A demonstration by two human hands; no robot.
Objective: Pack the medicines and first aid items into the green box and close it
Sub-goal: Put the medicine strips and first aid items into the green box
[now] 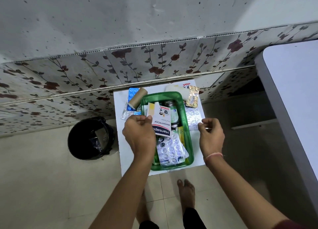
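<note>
The green box stands open on a small white table, holding bottles, silver blister strips and a yellow sachet. My left hand holds a white Hansaplast plaster pack above the box's left side. My right hand pinches the near edge of a silver blister strip lying just right of the box. Left of the box lie a brown bandage roll, blue tablet strips and a silver strip. A gold tablet strip and a white packet lie behind the box.
A black waste bin stands on the tiled floor left of the table. A flowered wall panel runs right behind the table. A large white tabletop fills the right side. My bare feet are under the table's near edge.
</note>
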